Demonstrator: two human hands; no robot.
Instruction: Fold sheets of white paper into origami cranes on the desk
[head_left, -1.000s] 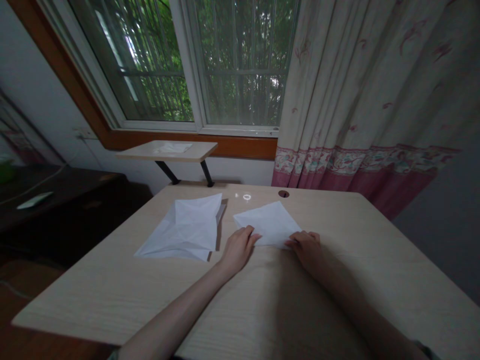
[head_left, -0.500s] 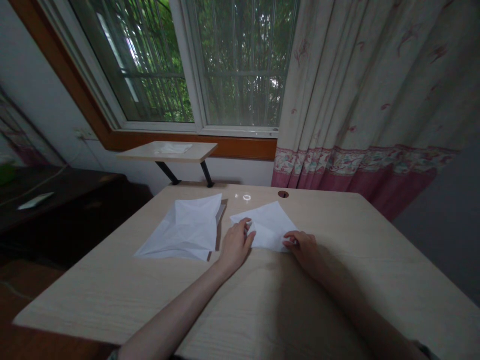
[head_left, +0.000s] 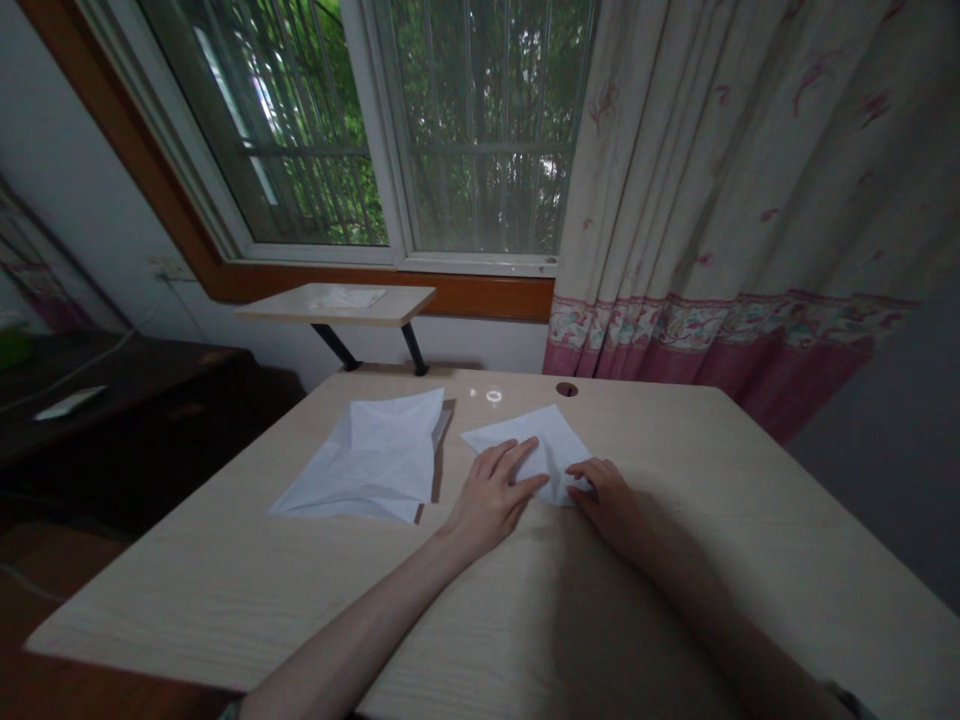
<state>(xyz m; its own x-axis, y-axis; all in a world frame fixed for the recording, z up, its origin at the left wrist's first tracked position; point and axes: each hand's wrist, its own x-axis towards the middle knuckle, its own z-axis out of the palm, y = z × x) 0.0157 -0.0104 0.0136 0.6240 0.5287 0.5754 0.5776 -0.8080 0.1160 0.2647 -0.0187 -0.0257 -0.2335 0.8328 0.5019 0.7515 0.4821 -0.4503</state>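
Note:
A folded sheet of white paper [head_left: 553, 428] lies on the light wood-grain desk, its far corner pointing toward the window. My left hand [head_left: 497, 492] rests on its near left part, fingers stretched out and thumb reaching toward the middle. At the paper's right edge, my right hand [head_left: 609, 500] has its thumb and curled fingers pinched at the near right corner. That corner is partly hidden by the fingers. To the left of my left hand lies a stack of creased white paper sheets [head_left: 375, 450], apart from both hands.
The desk [head_left: 300, 610] has a round cable hole [head_left: 567, 389] at its back edge. A small raised shelf [head_left: 277, 302] on black legs stands at the back left with white paper on it. A dark table [head_left: 172, 400] is at far left; a floral curtain [head_left: 712, 200] hangs behind.
My left hand has slid right across the paper, and its fingers have gone from curled to stretched out. My right hand stays at the right edge.

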